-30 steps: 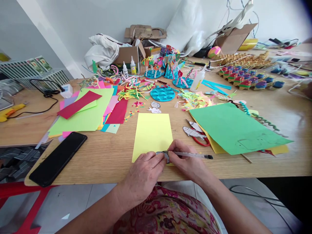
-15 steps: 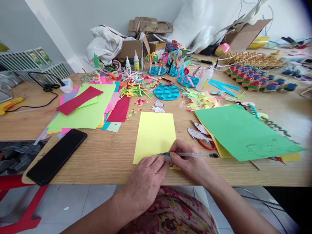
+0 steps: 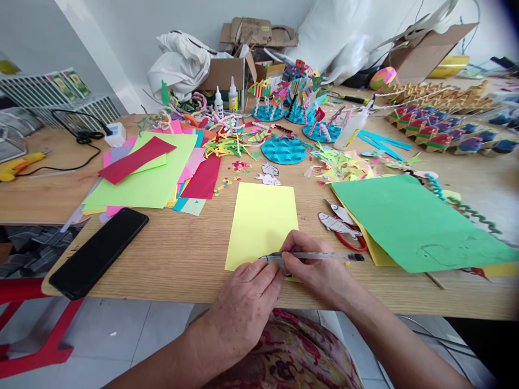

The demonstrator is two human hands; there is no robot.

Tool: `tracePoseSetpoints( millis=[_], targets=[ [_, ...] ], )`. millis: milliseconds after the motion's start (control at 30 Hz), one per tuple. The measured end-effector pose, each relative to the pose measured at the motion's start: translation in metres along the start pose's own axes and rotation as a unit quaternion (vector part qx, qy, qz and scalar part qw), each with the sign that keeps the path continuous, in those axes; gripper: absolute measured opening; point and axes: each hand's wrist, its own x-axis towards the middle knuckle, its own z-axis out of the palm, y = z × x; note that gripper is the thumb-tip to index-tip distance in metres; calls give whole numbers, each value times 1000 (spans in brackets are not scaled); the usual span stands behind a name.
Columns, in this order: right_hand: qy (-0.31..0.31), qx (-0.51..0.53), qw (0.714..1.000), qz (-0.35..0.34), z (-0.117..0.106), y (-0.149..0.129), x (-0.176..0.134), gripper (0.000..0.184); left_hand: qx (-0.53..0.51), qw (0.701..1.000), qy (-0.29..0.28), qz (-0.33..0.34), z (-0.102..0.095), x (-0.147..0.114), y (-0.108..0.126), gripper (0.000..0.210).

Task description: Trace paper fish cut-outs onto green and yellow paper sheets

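Observation:
A yellow sheet of paper (image 3: 263, 216) lies in front of me at the table's edge. With fingers together and bent, my left hand (image 3: 247, 294) presses a grey-and-white paper fish cutout (image 3: 275, 260) onto the lower part of this sheet. Most of the cutout is covered by my hands. My right hand (image 3: 310, 265) pinches a clear-barrelled pen (image 3: 334, 256) that lies low and almost level, its tip at the cutout's left end. To the right, two more paper fish (image 3: 338, 224) rest over red-handled scissors (image 3: 360, 243).
Green paper (image 3: 409, 221) with a pencilled outline lies on the right. Coloured sheets (image 3: 174, 167) and a black phone (image 3: 99, 251) are on the left. Farther back are two small paper fish (image 3: 268, 175), a blue scalloped disc (image 3: 284, 149), paper scraps (image 3: 344, 165) and a glue bottle (image 3: 352, 129).
The pen tip has shifted slightly left along the fish cutout. My left hand keeps its place on the paper. The whole view has shifted a little, with the table's things now farther right.

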Motion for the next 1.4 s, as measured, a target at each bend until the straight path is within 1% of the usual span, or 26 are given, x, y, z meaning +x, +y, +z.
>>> tracePoseSetpoints(
  millis=[367,633,900,1167,1400],
  targets=[
    [-11,-21,1000,-5,2,-2,1,7,-22,1000,-5,-10,1,-1,1,36],
    [-9,-28,1000,0,2,-5,1,7,-22,1000,14,-11,0,1,2,35],
    [29,-20,999,-3,3,-4,0,7,-7,1000,6,-3,2,-1,1,37],
    [19,-46,999,-7,5,-2,0,6,-22,1000,8,-16,-1,0,3,35],
    [6,-53,999,-10,5,-7,-1,8,-21,1000,7,-17,0,0,3,37]
  ],
)
